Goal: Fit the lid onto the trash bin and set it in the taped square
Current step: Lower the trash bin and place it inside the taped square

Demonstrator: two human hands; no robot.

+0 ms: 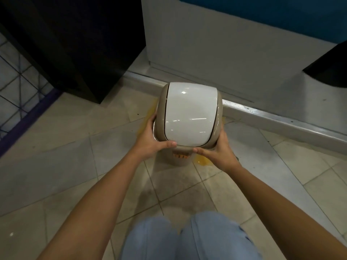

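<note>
Both hands clamp the lid (189, 115) of the trash bin (181, 158): the left hand (152, 141) grips its near-left rim, the right hand (218, 149) its near-right rim, thumbs laid along the near edge. The bin's body hangs just below the hands, over yellow tape (203, 160) that peeks out beside both wrists. The lid seems seated; to finish well, the person should press evenly on both sides, keep the bin upright, and lower it square inside the tape.

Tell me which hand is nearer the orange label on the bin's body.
Right. The right hand grips the lid's near rim with its thumb tip just above the orange label; the left hand holds the lid's left edge, farther off.
</note>
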